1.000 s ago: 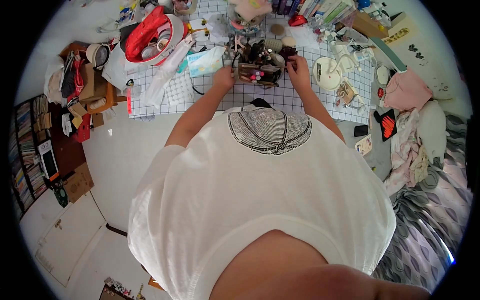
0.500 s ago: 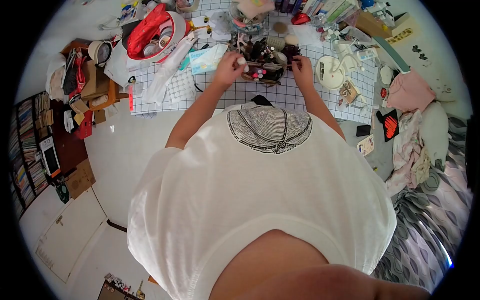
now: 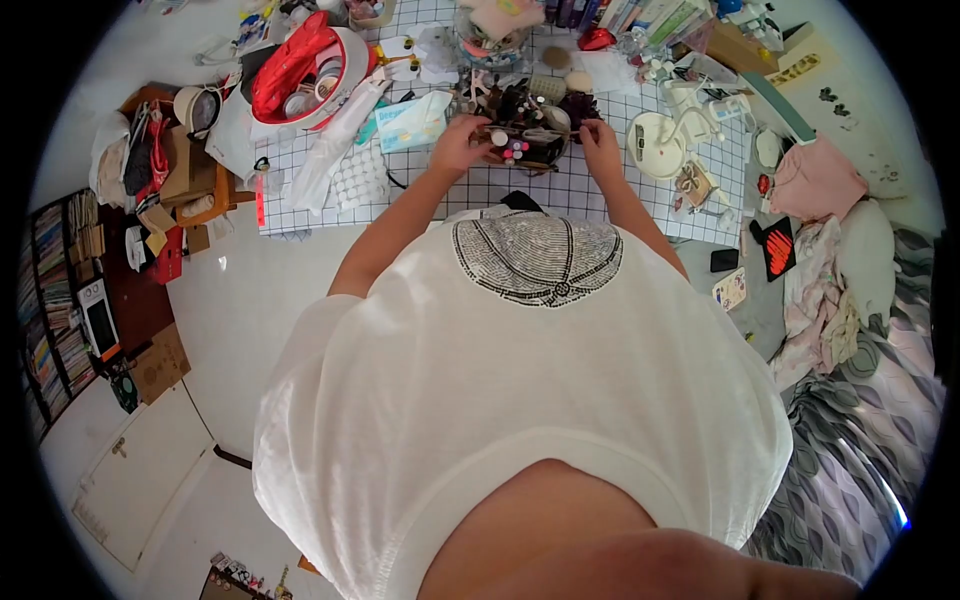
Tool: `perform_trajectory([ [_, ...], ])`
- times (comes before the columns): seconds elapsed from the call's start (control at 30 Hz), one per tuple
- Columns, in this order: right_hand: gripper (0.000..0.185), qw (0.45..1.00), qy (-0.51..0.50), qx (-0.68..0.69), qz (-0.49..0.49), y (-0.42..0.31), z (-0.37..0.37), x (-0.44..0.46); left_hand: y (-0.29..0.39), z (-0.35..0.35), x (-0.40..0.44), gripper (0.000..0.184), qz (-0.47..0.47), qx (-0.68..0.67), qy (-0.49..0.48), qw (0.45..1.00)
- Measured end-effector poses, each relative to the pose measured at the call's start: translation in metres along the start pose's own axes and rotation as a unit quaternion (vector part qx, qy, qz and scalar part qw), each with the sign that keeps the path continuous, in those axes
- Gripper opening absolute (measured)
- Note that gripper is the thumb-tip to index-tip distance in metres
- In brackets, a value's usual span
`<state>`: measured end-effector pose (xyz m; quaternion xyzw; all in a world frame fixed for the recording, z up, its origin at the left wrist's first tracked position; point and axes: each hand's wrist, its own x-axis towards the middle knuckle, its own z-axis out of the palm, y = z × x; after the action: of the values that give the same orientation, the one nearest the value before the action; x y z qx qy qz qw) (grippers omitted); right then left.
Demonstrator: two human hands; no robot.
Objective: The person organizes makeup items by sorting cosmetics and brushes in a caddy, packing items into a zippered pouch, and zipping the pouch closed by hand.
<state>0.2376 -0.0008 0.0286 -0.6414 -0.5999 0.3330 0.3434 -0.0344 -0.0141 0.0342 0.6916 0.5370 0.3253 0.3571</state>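
On the grid-patterned tabletop in front of me sits a small, dark, box-like organizer (image 3: 540, 154), crowded with dark accessories and slim items. Pink and purple round beads (image 3: 516, 150) show at its front. My left hand (image 3: 458, 146) is at the box's left side, fingers curled at its edge, beside a small white round-topped piece (image 3: 499, 138). At the opposite side, my right hand (image 3: 601, 146) has its fingertips against the right edge. Both hands appear to grip the box, though the fingertips are partly hidden. A dark ruffled item (image 3: 579, 108) lies just behind the right fingers.
Left of the box lie a blue-and-white packet (image 3: 413, 122), a white bumpy sheet (image 3: 358, 178) and a round container (image 3: 350, 75) with red fabric. A white lamp (image 3: 657, 143) stands on the right. Behind are a glass jar (image 3: 490, 50) and books (image 3: 650, 20).
My left hand has lowered toward the box, and the white piece formerly at its fingertips now shows at the box's front left. My right hand has shifted slightly onto the right edge.
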Motion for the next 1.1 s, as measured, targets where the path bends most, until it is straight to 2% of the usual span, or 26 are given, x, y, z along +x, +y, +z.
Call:
perform_trajectory([
  [0.1,0.022,0.998,-0.004,0.052,0.02,0.011,0.004,0.003,-0.005,0.005,0.0,0.032,0.008,0.009,-0.036,0.999],
  [0.2,0.022,0.997,-0.003,0.068,0.026,0.019,0.007,0.005,0.002,0.006,-0.002,0.032,0.033,0.1,-0.043,0.993],
  [0.4,0.023,0.996,-0.009,0.086,0.021,0.025,0.01,0.005,0.006,0.005,0.0,0.032,0.044,0.163,-0.046,0.985],
  [0.5,0.024,0.996,-0.009,0.085,0.026,0.03,0.011,0.006,0.003,0.008,0.001,0.033,0.004,0.163,-0.009,0.987],
  [0.67,0.026,0.992,-0.018,0.11,0.063,0.026,0.01,0.0,0.012,0.007,-0.001,0.034,-0.01,0.151,0.002,0.988],
  [0.8,0.025,0.99,0.008,0.126,0.056,0.018,0.009,-0.006,0.018,0.005,-0.001,0.033,-0.029,0.133,0.008,0.991],
  [0.87,0.025,0.995,0.011,0.088,0.051,0.007,0.003,-0.007,0.021,0.002,-0.001,0.031,-0.014,0.103,0.025,0.994],
  [0.9,0.025,0.998,0.027,0.053,0.013,-0.003,0.0,-0.009,0.021,0.001,0.0,0.03,-0.006,0.088,0.034,0.996],
  [0.97,0.026,0.996,0.058,-0.017,-0.063,-0.028,-0.002,-0.01,0.023,0.004,0.003,0.028,0.029,-0.024,0.064,0.997],
  [1.0,0.027,0.997,0.025,-0.001,-0.073,-0.038,-0.002,-0.009,0.025,0.006,0.003,0.028,0.046,-0.079,0.079,0.993],
  [1.1,0.032,0.989,-0.084,0.054,-0.111,-0.072,0.0,-0.009,0.065,0.001,0.009,0.027,-0.004,-0.213,0.023,0.977],
])
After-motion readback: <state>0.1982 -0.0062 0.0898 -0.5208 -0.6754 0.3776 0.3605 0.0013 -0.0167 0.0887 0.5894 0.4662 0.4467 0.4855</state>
